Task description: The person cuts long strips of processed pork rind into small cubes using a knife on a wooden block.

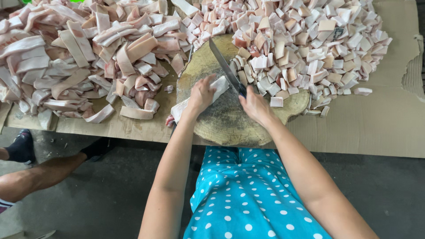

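I am sitting at a low tabletop [389, 128] covered in brown cardboard, which is keeping the meat off the bare surface. Out beyond my left fingers a broad heap of long pork-fat strips [84, 57] is lying within reach, so I can draw from it without leaning. Beyond my right fingers the pile of cut squares [310, 48] is spreading away from the blade side, where finished pieces get pushed clear. Between both hands the round wooden chopping block [230, 119] is sitting close to my lap, giving the blade a firm bed.

My left hand [201, 94] is pressing flat on one pale strip [195, 101], fingers curled down over it and closed against its top, pinning it so it is not sliding. The strip is lying across the block, running from its near-left edge up toward the blade. My right hand [253, 105] is wrapping tight around the dark handle of the cleaver [225, 67], fingers fully closed; the blade is angling up and away from them, its edge standing just beside my left fingertips at the strip's far end.

Off past my left elbow, another person's leg [40, 175] is resting on the grey floor.
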